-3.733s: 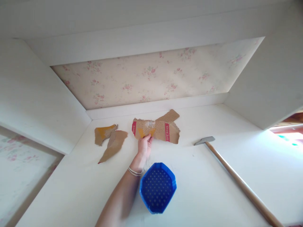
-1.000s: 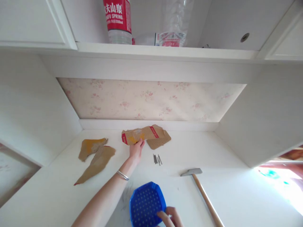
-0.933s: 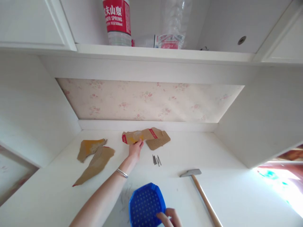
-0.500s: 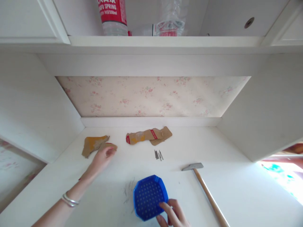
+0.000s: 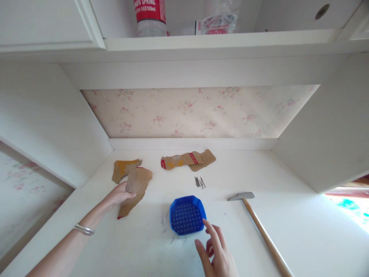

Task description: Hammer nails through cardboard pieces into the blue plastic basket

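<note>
The torn cardboard piece (image 5: 135, 188) at left centre is showing a matt, rough brown face with ribbed corrugation. The blue basket (image 5: 187, 214) in the lower middle is looking like glossy perforated plastic. The hammer (image 5: 261, 227) at lower right is showing a dull grey metal head and a smooth wooden handle. The desk top (image 5: 288, 200) is looking smooth, white and faintly scuffed.

Bottle (image 5: 150, 17) and plastic wrapper (image 5: 219, 21) cropped by top edge; hammer (image 5: 261, 231) handle ran off bottom.
</note>
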Action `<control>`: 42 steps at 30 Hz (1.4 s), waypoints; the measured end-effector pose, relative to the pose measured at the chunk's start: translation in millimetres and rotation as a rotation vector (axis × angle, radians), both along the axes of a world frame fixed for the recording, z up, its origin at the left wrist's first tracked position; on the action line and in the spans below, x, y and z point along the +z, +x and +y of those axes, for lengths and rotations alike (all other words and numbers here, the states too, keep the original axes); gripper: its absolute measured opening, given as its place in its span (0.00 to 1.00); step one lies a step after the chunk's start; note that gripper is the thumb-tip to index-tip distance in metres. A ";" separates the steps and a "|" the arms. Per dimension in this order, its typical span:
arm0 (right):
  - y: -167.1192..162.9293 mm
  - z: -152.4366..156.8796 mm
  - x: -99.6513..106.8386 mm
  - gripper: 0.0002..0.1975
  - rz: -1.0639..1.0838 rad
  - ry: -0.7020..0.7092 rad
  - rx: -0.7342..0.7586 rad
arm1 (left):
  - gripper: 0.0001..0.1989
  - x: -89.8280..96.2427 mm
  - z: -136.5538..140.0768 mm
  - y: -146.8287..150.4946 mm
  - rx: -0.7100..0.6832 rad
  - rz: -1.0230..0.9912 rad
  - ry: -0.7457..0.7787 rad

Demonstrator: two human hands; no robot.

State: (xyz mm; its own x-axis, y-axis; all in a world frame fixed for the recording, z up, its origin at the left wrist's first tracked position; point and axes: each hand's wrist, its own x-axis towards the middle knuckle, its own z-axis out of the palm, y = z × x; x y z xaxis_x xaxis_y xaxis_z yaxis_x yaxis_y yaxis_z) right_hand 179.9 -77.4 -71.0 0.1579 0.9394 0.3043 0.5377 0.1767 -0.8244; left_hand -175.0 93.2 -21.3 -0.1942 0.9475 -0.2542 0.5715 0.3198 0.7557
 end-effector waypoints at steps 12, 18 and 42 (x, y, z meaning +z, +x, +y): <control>35.3 3.8 55.7 0.18 0.563 -0.197 -0.039 | 0.19 87.3 -35.4 88.7 -0.286 -0.734 -0.227; 35.8 35.9 83.5 0.22 0.706 -0.262 0.208 | 0.12 86.3 -35.3 166.3 -0.556 -0.664 -0.251; 68.8 43.6 92.4 0.15 0.253 0.093 0.191 | 0.14 58.9 -76.8 155.0 -0.727 0.307 1.239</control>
State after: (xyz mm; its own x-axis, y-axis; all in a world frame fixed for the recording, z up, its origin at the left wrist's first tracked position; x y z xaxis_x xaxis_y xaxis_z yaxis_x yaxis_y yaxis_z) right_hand 248.7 -33.8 21.3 0.0635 0.9294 0.3635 0.2675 0.3350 -0.9034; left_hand -20.0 16.4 37.6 0.5147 0.4350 0.7388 0.5050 -0.8502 0.1488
